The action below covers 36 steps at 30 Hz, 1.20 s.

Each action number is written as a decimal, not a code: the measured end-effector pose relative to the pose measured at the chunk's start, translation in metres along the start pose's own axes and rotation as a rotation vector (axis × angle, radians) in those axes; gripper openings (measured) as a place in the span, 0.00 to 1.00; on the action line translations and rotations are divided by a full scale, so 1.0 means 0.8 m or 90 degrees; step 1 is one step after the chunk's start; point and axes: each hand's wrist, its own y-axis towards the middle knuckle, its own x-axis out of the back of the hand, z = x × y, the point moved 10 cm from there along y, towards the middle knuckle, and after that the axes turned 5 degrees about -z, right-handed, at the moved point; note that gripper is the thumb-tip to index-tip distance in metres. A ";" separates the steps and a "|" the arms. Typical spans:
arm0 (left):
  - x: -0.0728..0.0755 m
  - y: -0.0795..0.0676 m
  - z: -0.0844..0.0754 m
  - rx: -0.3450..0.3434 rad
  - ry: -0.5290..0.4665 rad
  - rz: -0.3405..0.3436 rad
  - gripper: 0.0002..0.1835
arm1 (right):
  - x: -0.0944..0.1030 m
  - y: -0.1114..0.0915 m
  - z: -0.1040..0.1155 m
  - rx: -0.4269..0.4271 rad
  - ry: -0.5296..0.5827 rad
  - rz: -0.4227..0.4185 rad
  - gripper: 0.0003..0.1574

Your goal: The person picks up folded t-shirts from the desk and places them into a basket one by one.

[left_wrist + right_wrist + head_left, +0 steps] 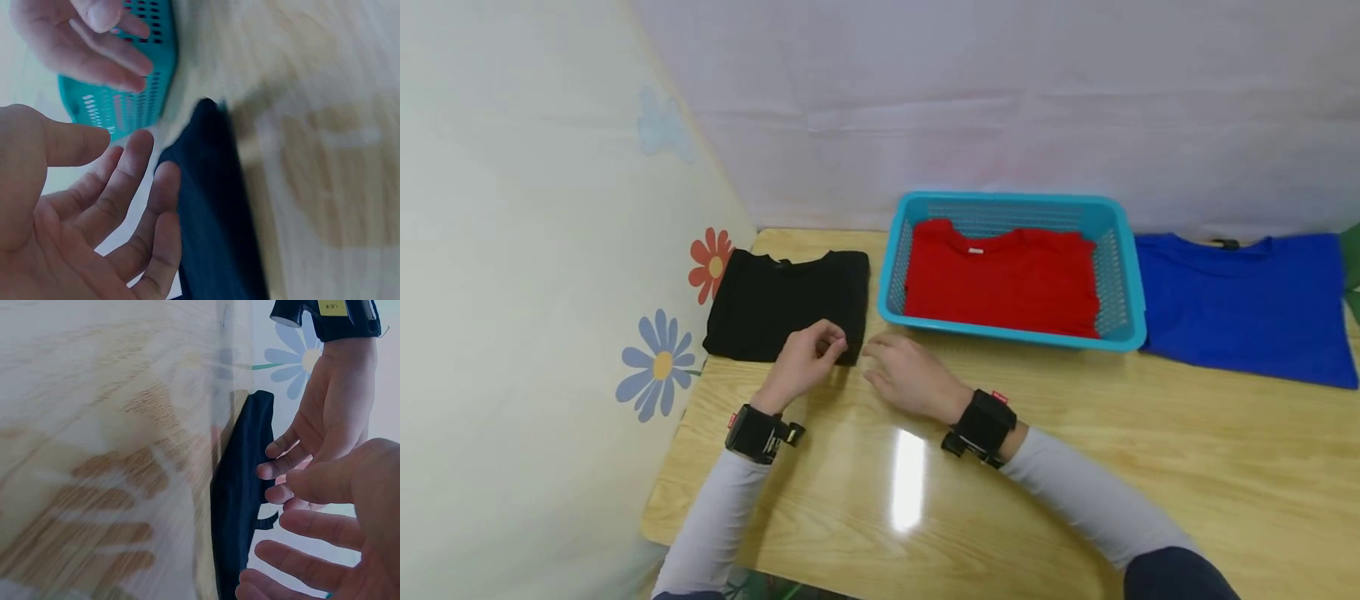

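A folded black T-shirt [782, 300] lies at the left end of the table. Over its lower right corner is my left hand [807, 358], fingers loosely bent and empty in the left wrist view, with the dark cloth [212, 206] just past the fingertips. My right hand [913, 375] hovers to the right of that corner, below the basket, its fingers spread and holding nothing in the right wrist view. A folded red T-shirt [1000, 279] fills most of a turquoise plastic basket [1007, 335]. Beside the basket, on the right, lies a folded blue T-shirt [1243, 308].
The wooden table [1060, 467] meets a pale wall with painted flowers [661, 367] on the left. A whitish cloth backdrop [1000, 108] hangs behind the basket. Something green [1351, 262] shows at the far right edge.
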 end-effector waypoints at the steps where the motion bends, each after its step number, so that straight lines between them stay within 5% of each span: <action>1: 0.002 0.000 0.004 0.006 0.006 -0.005 0.06 | -0.004 0.004 0.000 0.000 -0.008 0.005 0.24; 9: 0.006 0.000 0.036 0.071 0.040 -0.034 0.12 | -0.029 0.032 0.002 -0.009 -0.065 0.041 0.29; 16: 0.012 0.002 0.052 0.091 0.127 -0.063 0.16 | -0.049 0.051 0.009 0.005 -0.109 0.078 0.31; 25: 0.029 0.010 0.067 0.119 0.144 -0.076 0.15 | -0.068 0.078 0.011 0.005 -0.143 0.110 0.34; 36: 0.083 0.012 0.127 0.288 0.159 -0.124 0.26 | -0.083 0.087 0.008 0.030 -0.163 0.141 0.24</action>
